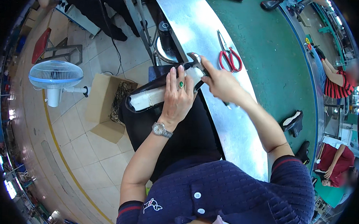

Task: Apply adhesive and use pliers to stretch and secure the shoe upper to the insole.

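A black shoe upper with a white underside (146, 100) lies sole up across my lap. My left hand (177, 96) is pressed over its middle with the fingers closed round it, a watch on the wrist and a green-stoned ring on one finger. My right hand (222, 84) is closed round the handle of a hammer. The metal head of the hammer (195, 58) is at the far end of the shoe, beside my left fingertips. Whether the head touches the shoe I cannot tell. Most of the handle is hidden in my fist.
Red-handled scissors (230, 60) lie on the metal bench edge (244, 143), next to a green conveyor belt (265, 71) carrying several black shoes (293, 123). On the left are a fan (56, 75) and an open carton (101, 104). Co-workers (339, 83) sit across the belt.
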Demonstrator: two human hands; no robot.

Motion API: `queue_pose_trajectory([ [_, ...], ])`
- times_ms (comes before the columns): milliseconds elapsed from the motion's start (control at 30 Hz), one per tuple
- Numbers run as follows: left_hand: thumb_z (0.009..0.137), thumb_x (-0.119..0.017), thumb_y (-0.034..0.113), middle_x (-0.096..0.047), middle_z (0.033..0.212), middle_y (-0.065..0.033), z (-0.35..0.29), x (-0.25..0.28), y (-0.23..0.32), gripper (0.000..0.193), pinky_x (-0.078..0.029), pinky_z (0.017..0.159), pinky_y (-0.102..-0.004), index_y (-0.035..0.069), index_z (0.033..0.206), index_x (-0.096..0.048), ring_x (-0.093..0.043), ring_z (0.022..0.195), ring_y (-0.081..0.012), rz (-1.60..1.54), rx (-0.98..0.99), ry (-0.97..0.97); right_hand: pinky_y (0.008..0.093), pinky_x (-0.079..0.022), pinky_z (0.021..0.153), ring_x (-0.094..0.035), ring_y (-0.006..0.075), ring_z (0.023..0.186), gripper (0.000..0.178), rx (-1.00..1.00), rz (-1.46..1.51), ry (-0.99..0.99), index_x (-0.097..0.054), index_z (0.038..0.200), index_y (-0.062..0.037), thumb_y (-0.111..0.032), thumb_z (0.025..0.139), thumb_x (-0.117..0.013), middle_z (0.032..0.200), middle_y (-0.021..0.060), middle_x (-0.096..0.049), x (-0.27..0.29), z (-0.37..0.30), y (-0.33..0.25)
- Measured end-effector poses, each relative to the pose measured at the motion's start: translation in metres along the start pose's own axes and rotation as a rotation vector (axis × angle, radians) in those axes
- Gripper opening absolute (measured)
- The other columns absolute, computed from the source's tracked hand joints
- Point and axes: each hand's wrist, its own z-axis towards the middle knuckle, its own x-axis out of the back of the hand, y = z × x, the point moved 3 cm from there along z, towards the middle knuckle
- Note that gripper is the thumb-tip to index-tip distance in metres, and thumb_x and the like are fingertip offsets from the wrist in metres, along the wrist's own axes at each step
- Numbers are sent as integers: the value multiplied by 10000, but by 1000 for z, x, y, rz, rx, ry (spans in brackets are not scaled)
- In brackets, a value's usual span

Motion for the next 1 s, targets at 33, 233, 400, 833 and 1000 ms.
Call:
queue_pose_trajectory([
  [33,723,-793,220,-491,1339,-296,1,0,0,621,-386,1052,-512,-75,1184,-499,-466,1237,-484,1,2,2,491,-475,601,-623,437,662,609,60,-24,-83,-296,1445,-60,-147,907,-569,679,236,-625,15,7,0],
  [233,769,-767,250,-527,1286,-275,-2,4,2,590,-406,1044,-501,-73,1192,-511,-474,1237,-462,-11,-6,49,497,-480,591,-628,426,640,649,81,206,245,-229,1468,-53,-132,913,-558,712,243,-637,6,5,-4],
  [400,775,-761,268,-564,1197,-249,-8,5,-4,568,-412,1040,-501,-65,1168,-522,-484,1230,-438,-4,-24,68,520,-474,635,-630,431,667,628,174,-75,-141,-302,1446,-65,-170,897,-588,729,242,-647,18,4,-16],
  [833,753,-780,259,-578,1160,-232,-10,6,-2,548,-429,1024,-506,-63,1134,-553,-482,1235,-423,-3,5,86,515,-482,619,-632,410,627,659,128,210,128,-253,1475,-97,-151,906,-579,681,222,-641,19,-3,-39],
  [1000,761,-775,265,-570,1153,-221,-9,4,1,549,-431,1023,-506,-61,1135,-540,-497,1222,-422,-53,-22,99,510,-486,592,-632,424,629,686,136,-128,-135,-244,1482,-139,-185,893,-592,723,214,-654,-6,-1,-18],
])
